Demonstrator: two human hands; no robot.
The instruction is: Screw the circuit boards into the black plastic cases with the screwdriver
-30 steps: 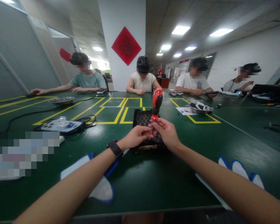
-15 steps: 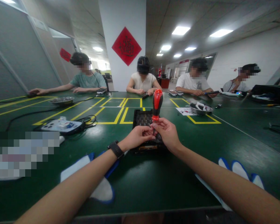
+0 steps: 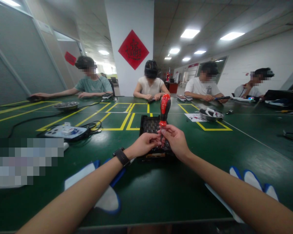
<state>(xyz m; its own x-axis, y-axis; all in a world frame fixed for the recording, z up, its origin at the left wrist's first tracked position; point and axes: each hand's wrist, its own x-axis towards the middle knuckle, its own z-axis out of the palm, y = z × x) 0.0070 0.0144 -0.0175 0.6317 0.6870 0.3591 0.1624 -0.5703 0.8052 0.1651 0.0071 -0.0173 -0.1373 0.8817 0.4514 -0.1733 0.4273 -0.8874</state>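
A screwdriver [image 3: 165, 109] with a red and black handle stands nearly upright, handle on top, over a black plastic box [image 3: 148, 121]. My right hand [image 3: 177, 140] is closed, its fingers pinching the screwdriver just below the handle. From the other side my left hand [image 3: 146, 144], with a dark watch on its wrist, reaches in with fingers pinched by the shaft. What its fingertips hold is too small to tell. The screwdriver's tip is hidden among the fingers. Both hands are above the box's near part.
White and blue gloves [image 3: 107, 200] lie under my left forearm, another glove [image 3: 252, 180] by my right. A cabled device [image 3: 67, 131] sits on the left of the green table. Metal bowls [image 3: 211, 115] stand farther off. Several people work across the table.
The view has shifted very slightly. Both hands and the screwdriver keep nearly the same place over the box; no grip has visibly changed.
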